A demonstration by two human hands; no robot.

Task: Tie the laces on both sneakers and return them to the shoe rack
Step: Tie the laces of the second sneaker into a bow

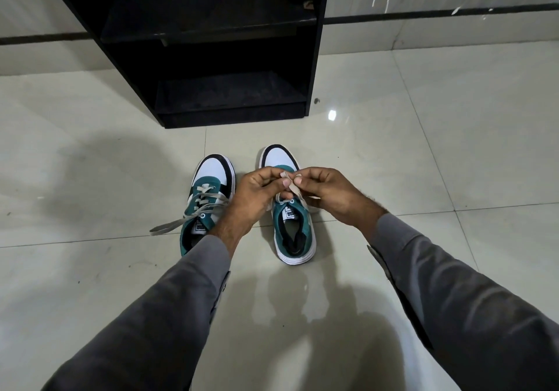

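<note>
A person's two hands meet above a sneaker, each pinching part of the same flat, beige lace (287,182). The left hand (257,192) curls its thumb and fingers around one strand; the right hand (325,191) pinches the other strand between thumb and forefinger. The fingertips of both hands nearly touch, and the lace crosses between them.

Beneath the hands sits the right sneaker (292,227), flat on the floor with its toe pointing away. It has a smooth white toe panel edged in black, soft-looking teal panels around the opening, and a thick white sole. Its dark interior is open to view.

Just beside it, on the person's left, stands the matching left sneaker (208,191), also upright on the floor. Its lace (181,220) is untied, and two flat strands trail loosely off its side onto the floor.

Both forearms wear grey sleeves (438,285) of plain woven cloth.

The floor (423,155) is made of large, glossy, pale tiles with thin grout lines, and it reflects light. Beyond the sneakers stands a black shoe rack (316,58), boxy, with flat matte shelves. Dark shapes lie on the upper shelf, too dim to identify.
</note>
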